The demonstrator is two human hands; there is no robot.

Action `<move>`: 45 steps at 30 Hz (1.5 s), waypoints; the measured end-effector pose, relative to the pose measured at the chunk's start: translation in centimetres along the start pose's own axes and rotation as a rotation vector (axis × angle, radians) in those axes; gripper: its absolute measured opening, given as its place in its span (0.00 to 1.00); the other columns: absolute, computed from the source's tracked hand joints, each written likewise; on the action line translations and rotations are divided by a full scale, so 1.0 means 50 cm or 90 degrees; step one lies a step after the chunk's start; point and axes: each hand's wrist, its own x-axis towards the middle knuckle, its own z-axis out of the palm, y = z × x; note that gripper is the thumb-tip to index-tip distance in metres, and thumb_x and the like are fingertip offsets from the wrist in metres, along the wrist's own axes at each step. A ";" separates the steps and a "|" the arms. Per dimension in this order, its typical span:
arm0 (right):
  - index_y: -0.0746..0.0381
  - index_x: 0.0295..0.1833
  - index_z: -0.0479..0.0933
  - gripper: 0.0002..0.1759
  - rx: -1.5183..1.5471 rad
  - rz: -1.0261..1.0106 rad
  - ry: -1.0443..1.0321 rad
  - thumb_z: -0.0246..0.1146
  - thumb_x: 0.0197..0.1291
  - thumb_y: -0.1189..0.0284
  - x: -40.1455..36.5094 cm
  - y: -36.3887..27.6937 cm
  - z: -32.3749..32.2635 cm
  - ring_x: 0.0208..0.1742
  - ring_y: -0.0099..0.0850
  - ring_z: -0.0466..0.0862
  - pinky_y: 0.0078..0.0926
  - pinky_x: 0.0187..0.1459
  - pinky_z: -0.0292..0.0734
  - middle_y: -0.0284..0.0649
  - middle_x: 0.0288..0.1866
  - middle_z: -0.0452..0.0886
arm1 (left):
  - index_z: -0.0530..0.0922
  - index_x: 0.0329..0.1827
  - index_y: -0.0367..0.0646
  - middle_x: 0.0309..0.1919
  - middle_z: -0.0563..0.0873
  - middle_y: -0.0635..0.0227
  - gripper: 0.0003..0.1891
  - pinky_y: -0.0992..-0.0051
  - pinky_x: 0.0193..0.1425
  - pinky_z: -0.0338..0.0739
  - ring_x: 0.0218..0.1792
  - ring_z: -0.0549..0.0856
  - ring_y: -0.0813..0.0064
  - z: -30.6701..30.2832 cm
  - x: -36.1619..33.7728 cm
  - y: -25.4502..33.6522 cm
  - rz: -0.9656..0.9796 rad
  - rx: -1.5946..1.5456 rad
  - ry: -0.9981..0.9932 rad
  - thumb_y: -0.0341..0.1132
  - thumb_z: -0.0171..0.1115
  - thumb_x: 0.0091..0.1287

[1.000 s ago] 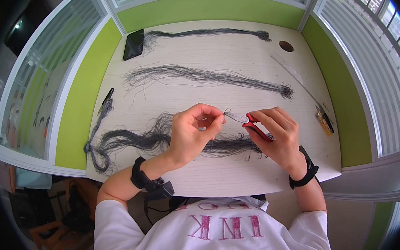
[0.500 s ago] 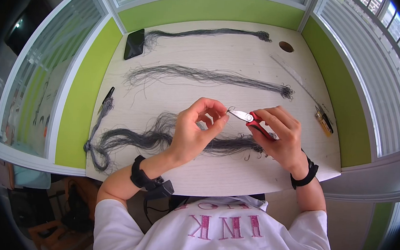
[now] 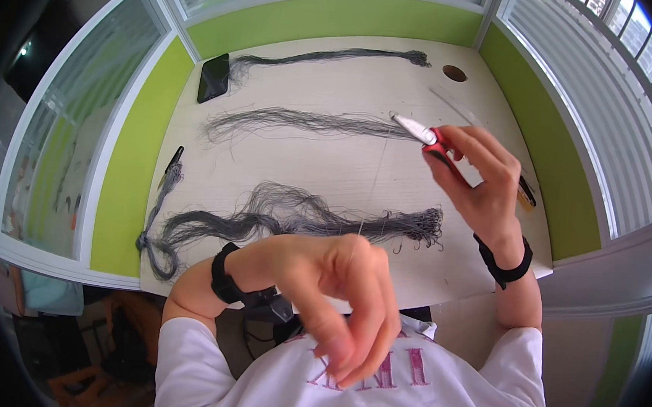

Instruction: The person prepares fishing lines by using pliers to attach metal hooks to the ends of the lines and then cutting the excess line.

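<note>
**Thin line strung between raised pliers and near hand**

Right hand (image 3: pixel 481 181), right of centre frame, lifted off the desk. Fingers wrapped tight round the red-handled pliers (image 3: pixel 432 139); silver nose points to the upper left. Jaws look closed, but they are too small to be sure.

Thin line (image 3: pixel 373 184) runs from the plier nose down the middle of the frame to the left hand (image 3: pixel 333 307). It looks straight and stands clear of the desk (image 3: pixel 336 74).

Left hand is low centre, very close to the lens and blurred. Fingers curled downward, tips bunched together. The line meets the top of the hand and is lost there, so the grip itself cannot be made out.

Beneath the line, the nearest bundle of dark line (image 3: pixel 294 216) lies across the desk, with small hooks at its right end. Two more bundles lie higher up.

The right hand covers part of the ruler (image 3: pixel 450 105) and most of a small yellow object by the wrist. Phone (image 3: pixel 215 78) at upper left.
</note>
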 end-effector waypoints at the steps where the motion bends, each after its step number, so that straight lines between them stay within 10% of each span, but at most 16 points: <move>1: 0.66 0.42 0.82 0.15 0.030 -0.001 -0.035 0.73 0.45 0.81 -0.013 -0.009 0.015 0.32 0.34 0.83 0.28 0.33 0.78 0.41 0.33 0.84 | 0.85 0.35 0.31 0.36 0.86 0.47 0.14 0.69 0.30 0.79 0.29 0.85 0.58 0.022 0.014 0.021 0.019 -0.022 -0.081 0.37 0.63 0.70; 5: 0.66 0.42 0.82 0.14 0.118 -0.025 -0.134 0.73 0.48 0.80 -0.046 -0.029 0.047 0.32 0.35 0.83 0.29 0.33 0.78 0.40 0.33 0.84 | 0.85 0.36 0.31 0.38 0.86 0.46 0.26 0.70 0.32 0.80 0.31 0.86 0.56 0.072 0.029 0.119 0.241 0.286 -0.118 0.48 0.49 0.77; 10: 0.66 0.44 0.82 0.15 0.127 0.074 -0.073 0.73 0.48 0.79 -0.045 -0.022 0.015 0.31 0.33 0.82 0.27 0.32 0.77 0.41 0.34 0.84 | 0.84 0.36 0.33 0.32 0.87 0.55 0.34 0.70 0.42 0.78 0.33 0.84 0.69 0.023 -0.057 0.169 0.408 1.036 0.669 0.53 0.36 0.80; 12: 0.65 0.44 0.82 0.15 0.094 0.082 -0.030 0.73 0.48 0.80 -0.040 -0.011 0.005 0.31 0.32 0.81 0.26 0.32 0.77 0.40 0.35 0.84 | 0.84 0.37 0.35 0.34 0.87 0.58 0.35 0.70 0.49 0.76 0.40 0.84 0.72 -0.025 -0.099 0.154 0.140 1.232 0.825 0.54 0.33 0.80; 14: 0.65 0.44 0.82 0.16 -0.032 0.007 0.040 0.73 0.47 0.81 -0.034 0.008 0.000 0.30 0.32 0.82 0.26 0.32 0.77 0.40 0.35 0.84 | 0.81 0.46 0.36 0.35 0.87 0.61 0.33 0.72 0.47 0.76 0.41 0.84 0.74 -0.059 -0.130 0.092 -0.107 1.014 0.795 0.55 0.32 0.80; 18: 0.64 0.43 0.82 0.17 -0.056 -0.018 0.020 0.74 0.44 0.81 -0.029 0.038 0.022 0.30 0.34 0.81 0.28 0.31 0.76 0.38 0.34 0.84 | 0.70 0.60 0.30 0.35 0.88 0.56 0.33 0.72 0.43 0.78 0.38 0.86 0.69 -0.056 -0.120 -0.036 -0.206 0.099 0.465 0.56 0.33 0.80; 20: 0.63 0.42 0.81 0.16 -0.049 -0.027 0.018 0.74 0.45 0.79 -0.041 0.050 0.050 0.30 0.35 0.81 0.29 0.30 0.77 0.37 0.33 0.83 | 0.75 0.56 0.30 0.35 0.88 0.54 0.33 0.71 0.42 0.79 0.36 0.87 0.68 -0.032 -0.091 -0.072 -0.282 -0.034 0.246 0.55 0.33 0.80; 24: 0.63 0.43 0.82 0.15 -0.012 -0.033 -0.101 0.73 0.47 0.75 -0.071 0.036 0.082 0.31 0.35 0.82 0.30 0.31 0.78 0.37 0.34 0.83 | 0.82 0.46 0.32 0.35 0.88 0.53 0.35 0.69 0.41 0.79 0.35 0.87 0.64 0.031 -0.025 -0.019 -0.193 0.021 0.130 0.56 0.33 0.80; 26: 0.63 0.43 0.81 0.16 0.038 -0.022 -0.127 0.73 0.47 0.75 -0.083 0.030 0.090 0.31 0.35 0.82 0.30 0.31 0.78 0.37 0.33 0.83 | 0.81 0.47 0.32 0.35 0.88 0.53 0.35 0.66 0.41 0.79 0.37 0.87 0.59 0.042 -0.007 0.026 0.168 0.399 0.242 0.55 0.31 0.80; 29: 0.63 0.44 0.81 0.16 0.049 0.006 -0.095 0.73 0.47 0.75 -0.075 0.015 0.079 0.30 0.34 0.81 0.30 0.30 0.77 0.37 0.32 0.82 | 0.80 0.49 0.32 0.45 0.85 0.51 0.31 0.66 0.53 0.76 0.48 0.83 0.59 -0.013 -0.051 0.055 0.330 0.730 0.519 0.50 0.31 0.82; 36: 0.62 0.44 0.79 0.17 -0.121 -0.014 -0.009 0.73 0.46 0.76 -0.075 0.018 0.088 0.29 0.33 0.79 0.30 0.29 0.75 0.36 0.32 0.81 | 0.78 0.52 0.34 0.52 0.84 0.55 0.24 0.69 0.67 0.70 0.57 0.80 0.69 -0.103 -0.077 -0.019 0.053 0.705 0.839 0.42 0.35 0.82; 42: 0.61 0.43 0.80 0.17 -0.112 0.022 0.024 0.74 0.45 0.76 -0.070 0.030 0.070 0.30 0.32 0.80 0.29 0.29 0.75 0.34 0.32 0.81 | 0.75 0.59 0.34 0.62 0.77 0.51 0.21 0.62 0.73 0.66 0.64 0.77 0.61 -0.078 -0.062 -0.033 0.406 0.291 0.713 0.42 0.38 0.82; 45: 0.61 0.43 0.80 0.17 -0.088 0.029 0.027 0.74 0.45 0.76 -0.070 0.020 0.068 0.30 0.32 0.80 0.29 0.29 0.75 0.34 0.33 0.82 | 0.74 0.61 0.31 0.65 0.74 0.46 0.25 0.62 0.73 0.67 0.69 0.72 0.52 -0.011 -0.048 -0.030 0.082 0.727 0.756 0.42 0.33 0.82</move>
